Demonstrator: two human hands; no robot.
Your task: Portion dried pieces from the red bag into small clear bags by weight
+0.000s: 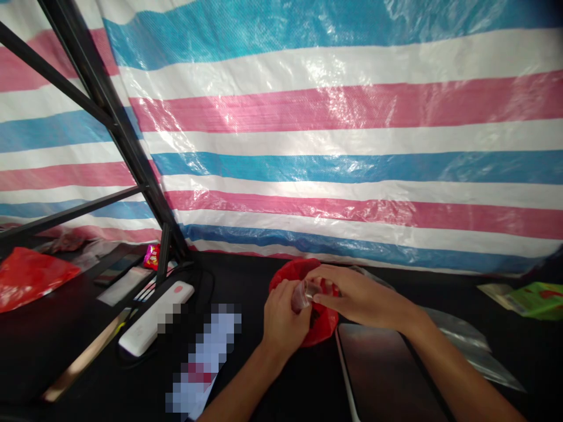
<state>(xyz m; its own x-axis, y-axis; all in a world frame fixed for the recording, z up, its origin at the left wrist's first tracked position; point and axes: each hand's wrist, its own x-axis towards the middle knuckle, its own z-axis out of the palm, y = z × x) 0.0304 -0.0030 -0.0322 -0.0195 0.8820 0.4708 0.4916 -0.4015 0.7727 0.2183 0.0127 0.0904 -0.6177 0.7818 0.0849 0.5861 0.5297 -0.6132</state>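
Note:
Both my hands meet over a red plastic bag (323, 328) lying on the black table. My left hand (284, 319) is curled round a small clear plastic piece (303, 295), perhaps a little bag or wrapper. My right hand (352, 296) reaches in from the right and pinches the same clear piece with its fingertips. What the clear piece contains I cannot make out. The red bag lies partly under my hands.
A dark tablet-like slab (382, 375) lies beside my right forearm, over a silvery foil bag (466, 346). A white power bank (153, 319) and a black metal frame (132, 152) stand at the left. Another red bag (30, 275) lies far left, green packets (534, 299) far right. A striped tarp (352, 135) hangs behind.

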